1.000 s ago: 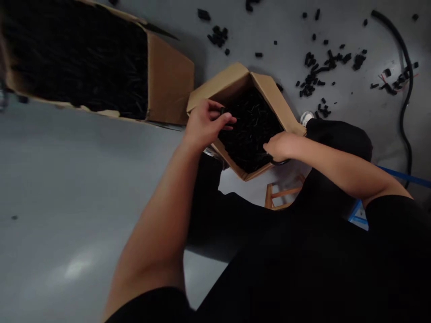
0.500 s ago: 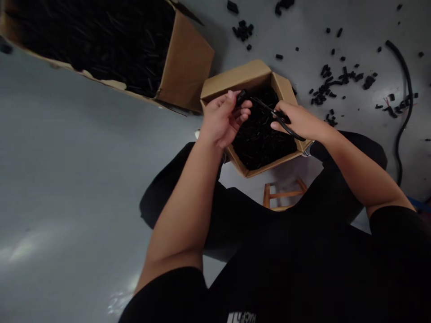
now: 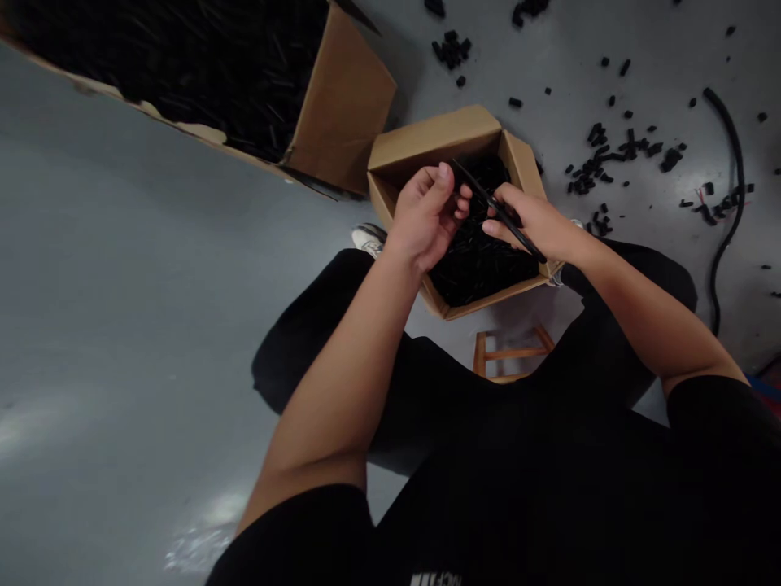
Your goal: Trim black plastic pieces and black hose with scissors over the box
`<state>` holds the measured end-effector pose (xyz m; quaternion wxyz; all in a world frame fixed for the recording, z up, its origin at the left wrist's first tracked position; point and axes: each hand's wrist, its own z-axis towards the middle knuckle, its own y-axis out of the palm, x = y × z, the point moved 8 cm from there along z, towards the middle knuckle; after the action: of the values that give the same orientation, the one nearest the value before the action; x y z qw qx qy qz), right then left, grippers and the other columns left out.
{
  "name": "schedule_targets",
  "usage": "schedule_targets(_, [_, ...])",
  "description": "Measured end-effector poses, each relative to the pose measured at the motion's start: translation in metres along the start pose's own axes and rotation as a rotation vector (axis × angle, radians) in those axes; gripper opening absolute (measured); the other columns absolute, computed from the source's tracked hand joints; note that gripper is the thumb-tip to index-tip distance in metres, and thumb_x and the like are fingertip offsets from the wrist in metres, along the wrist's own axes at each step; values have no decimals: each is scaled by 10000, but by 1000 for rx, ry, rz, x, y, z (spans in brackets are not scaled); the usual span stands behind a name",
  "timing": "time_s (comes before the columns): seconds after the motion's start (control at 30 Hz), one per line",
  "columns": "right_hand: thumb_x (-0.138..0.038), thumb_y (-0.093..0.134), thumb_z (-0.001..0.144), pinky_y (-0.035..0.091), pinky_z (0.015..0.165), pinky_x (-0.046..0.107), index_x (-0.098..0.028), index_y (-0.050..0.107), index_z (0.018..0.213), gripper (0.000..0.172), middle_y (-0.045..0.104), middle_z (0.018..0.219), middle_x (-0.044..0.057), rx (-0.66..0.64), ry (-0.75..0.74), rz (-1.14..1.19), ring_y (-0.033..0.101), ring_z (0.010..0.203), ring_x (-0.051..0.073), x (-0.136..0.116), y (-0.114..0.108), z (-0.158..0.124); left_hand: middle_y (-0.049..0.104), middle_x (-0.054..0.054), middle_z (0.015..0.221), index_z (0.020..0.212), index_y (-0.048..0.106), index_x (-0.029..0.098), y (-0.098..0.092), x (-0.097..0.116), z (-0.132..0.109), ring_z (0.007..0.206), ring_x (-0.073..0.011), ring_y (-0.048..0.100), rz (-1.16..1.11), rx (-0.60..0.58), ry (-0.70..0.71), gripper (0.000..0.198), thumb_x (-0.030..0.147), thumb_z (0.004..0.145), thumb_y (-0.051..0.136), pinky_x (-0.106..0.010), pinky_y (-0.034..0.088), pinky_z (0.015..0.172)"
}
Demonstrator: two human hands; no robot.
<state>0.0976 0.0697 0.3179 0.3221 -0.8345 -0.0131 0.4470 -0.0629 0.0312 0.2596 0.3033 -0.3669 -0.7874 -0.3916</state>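
Gripping a tool (image 3: 501, 215) over the box (image 3: 436, 140), the right hand (image 3: 530, 218) hung beside the half-curled left hand (image 3: 427, 203), whose hold I couldn't make out; work seemed midway, black pieces (image 3: 473, 281) already boxed, loose bits (image 3: 671, 159) left on the floor (image 3: 183, 285).

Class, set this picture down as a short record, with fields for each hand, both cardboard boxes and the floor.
Right hand: holds a black scissor-like tool
Left hand: curled near the tool's tip; too dark to tell whether it holds anything
Near box: open, below the hands, black pieces inside
Large box: open, upper left, holding more black pieces
Floor: grey, with scattered short pieces and a long black tube at right
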Motion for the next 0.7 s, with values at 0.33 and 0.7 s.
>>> schedule_targets(0.33, [-492, 658, 1096, 548, 975, 395, -199, 566, 1206, 326, 731, 1138, 74, -6, 27, 88, 693, 1016, 227, 3, 0, -1, 704, 31, 778, 881, 573, 232, -1, -4, 3, 655, -91, 691, 26, -8, 45, 430, 473, 1057, 883, -176, 535, 609])
schedule_targets(0.7, [-528, 551, 1170, 530, 903, 352, -210, 554, 1229, 323, 737, 1076, 61, 45, 112, 16, 710, 963, 226, 6, 6, -1, 723, 13, 894, 1000, 624, 243, -9, 4, 3, 863, -165, 780, 271, 39, 248, 399, 384, 942, 993, -261, 605, 809])
